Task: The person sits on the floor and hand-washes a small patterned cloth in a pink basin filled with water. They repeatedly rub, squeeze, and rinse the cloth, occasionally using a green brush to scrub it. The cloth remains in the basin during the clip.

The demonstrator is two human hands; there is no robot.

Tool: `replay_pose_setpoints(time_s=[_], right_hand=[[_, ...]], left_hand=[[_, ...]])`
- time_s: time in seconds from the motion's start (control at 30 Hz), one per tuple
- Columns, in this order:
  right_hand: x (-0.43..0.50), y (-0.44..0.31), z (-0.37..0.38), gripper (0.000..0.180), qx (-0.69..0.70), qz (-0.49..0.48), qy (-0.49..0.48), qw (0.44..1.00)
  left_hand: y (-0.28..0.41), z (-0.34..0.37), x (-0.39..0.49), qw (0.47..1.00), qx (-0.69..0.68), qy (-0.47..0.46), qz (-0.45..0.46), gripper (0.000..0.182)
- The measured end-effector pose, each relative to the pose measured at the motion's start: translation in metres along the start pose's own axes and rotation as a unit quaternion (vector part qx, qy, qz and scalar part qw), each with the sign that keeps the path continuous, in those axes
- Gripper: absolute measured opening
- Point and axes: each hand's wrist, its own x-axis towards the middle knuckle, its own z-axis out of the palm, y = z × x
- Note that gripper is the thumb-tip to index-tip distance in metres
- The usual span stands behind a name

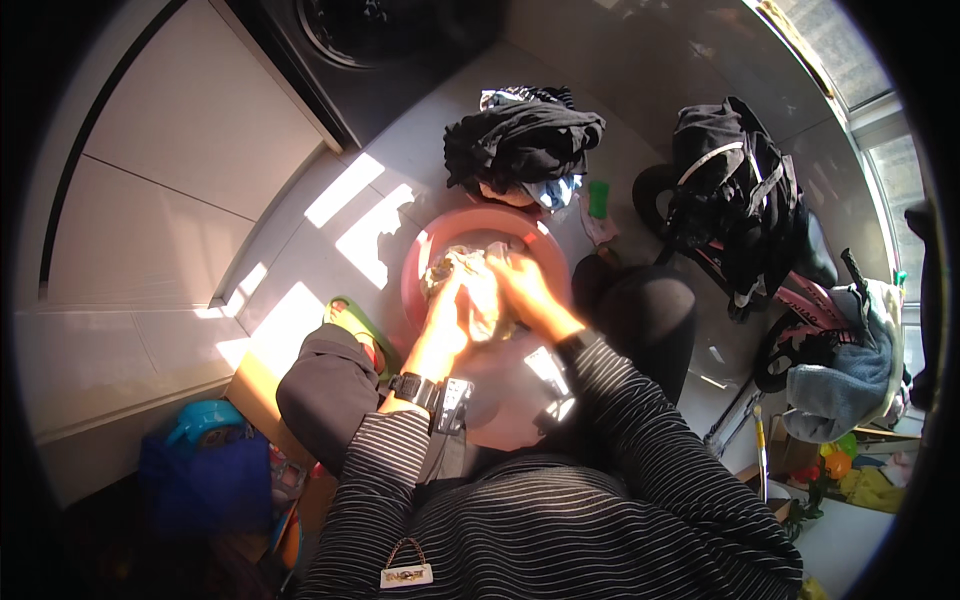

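Observation:
A pale, crumpled cloth (481, 296) is bunched between my two hands above a pink plastic basin (420, 244) on the tiled floor. My left hand (448, 311) grips its left part, in bright sun. On the cloth's upper right, my right hand (519, 281) has hold of it with bent fingers. Glare hides the exact finger positions. Nearer my body stands another pink tub (502, 431), with sunlit patches at its right side. Beyond the basin lies a pile of dark clothes (525, 139), with light blue and striped cloth among them.
A green object (598, 199) lies right of the pile. A pink child's bicycle (810, 300) draped with dark clothes (727, 172) stands at the right. A black front-loading washing machine (360, 45) is at the top; a blue bag (206, 476) and a cardboard box (262, 390) are at lower left.

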Motion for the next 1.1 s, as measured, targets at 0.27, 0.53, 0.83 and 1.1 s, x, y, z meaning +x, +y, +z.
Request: replay_pose_setpoints(time_s=[0.27, 0.53, 0.83, 1.1], right_hand=[[-0.021, -0.027, 0.008, 0.041, -0.2, 0.068, -0.017, 0.977], [-0.02, 0.009, 0.034, 0.038, -0.366, -0.198, -0.006, 0.909], [-0.018, 0.007, 0.03, 0.036, -0.369, -0.257, -0.01, 0.893], [-0.024, 0.008, 0.033, 0.028, -0.298, -0.279, -0.044, 0.912]], left_hand=[[-0.006, -0.022, 0.009, 0.994, 0.105, 0.021, 0.015, 0.021], [-0.046, -0.001, 0.012, 0.992, 0.023, 0.125, 0.023, 0.038], [-0.016, -0.008, 0.01, 0.993, 0.057, 0.096, 0.041, 0.036], [-0.031, 0.004, -0.004, 0.994, 0.059, 0.06, 0.067, 0.038]])
